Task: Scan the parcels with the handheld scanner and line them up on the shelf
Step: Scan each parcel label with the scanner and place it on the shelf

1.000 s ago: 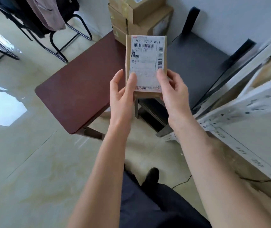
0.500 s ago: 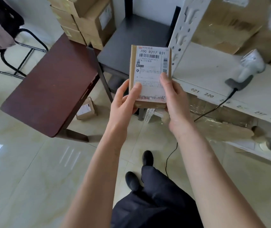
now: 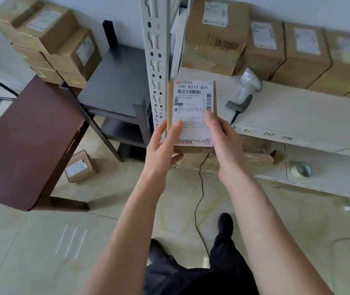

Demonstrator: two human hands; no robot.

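At far left stands a brown table (image 3: 27, 143), bare on top as far as it shows. Behind it, stacked boxes (image 3: 48, 39) sit against the wall. One small box (image 3: 80, 167) lies on the floor beside the table leg. Next comes a dark rack (image 3: 116, 81), then the white shelf post (image 3: 155, 60).

The left hand (image 3: 163, 150) grips the parcel (image 3: 193, 116) at its lower left edge, thumb curled onto the label, fingers underneath. The right hand (image 3: 216, 133) pinches the lower right edge, thumb on the label near the side barcode. The parcel is held in the air, label up, in front of the post and the shelf (image 3: 297, 116) edge; it does not rest on anything.

The scanner (image 3: 246, 88) lies on the shelf to the right of the parcel, apart from both hands, with its cable (image 3: 199, 188) running down to the floor. A row of boxes (image 3: 297, 45) is lined up along the shelf's back.

Progress, as judged: several parcels appear already shelved. For this parcel, neither scanning nor placement looks done. One hand must be freed to take the scanner. The stacked boxes and the floor box probably remain to be processed.
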